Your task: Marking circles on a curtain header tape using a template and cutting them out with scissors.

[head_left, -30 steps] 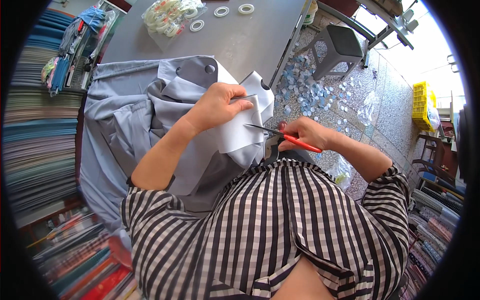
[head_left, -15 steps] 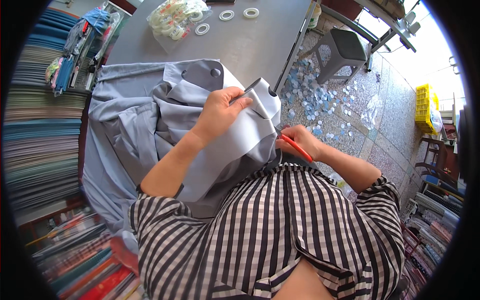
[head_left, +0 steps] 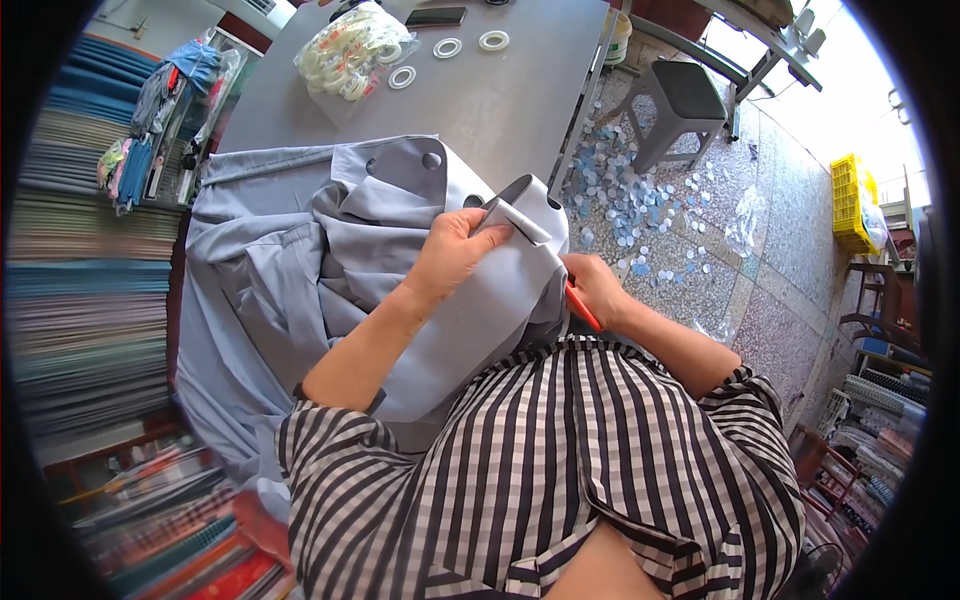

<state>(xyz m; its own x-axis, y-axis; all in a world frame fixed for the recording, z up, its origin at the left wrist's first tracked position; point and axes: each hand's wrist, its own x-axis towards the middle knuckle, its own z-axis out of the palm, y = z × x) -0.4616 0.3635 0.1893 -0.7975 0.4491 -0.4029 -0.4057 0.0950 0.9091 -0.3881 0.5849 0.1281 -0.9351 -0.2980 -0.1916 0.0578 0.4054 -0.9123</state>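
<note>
My left hand [head_left: 450, 252] pinches a folded edge of a large grey cloth [head_left: 445, 325] between thumb and fingers. Round holes run along the cloth's pale upper band, and a dark slit shows at the fold beside my left fingertips. In my right hand [head_left: 600, 288] is a pair of scissors [head_left: 583, 307] with red handles, held against the cloth's right edge. Its blades are hidden by the fabric. The rest of the cloth lies in loose folds over the table and hangs toward the lower left.
On the grey table [head_left: 510, 110] lie a clear bag of white rings [head_left: 350, 50], several loose rings [head_left: 493, 40] and a phone [head_left: 436, 17]. Round cloth cut-outs [head_left: 630, 205] litter the floor near a grey stool [head_left: 680, 115]. Stacked fabrics [head_left: 90, 300] line the left side.
The scissors' metal part, visible before beside the cloth, is now hidden behind it. My right hand sits closer to the cloth edge. The fold by my left hand has opened slightly at the slit.
</note>
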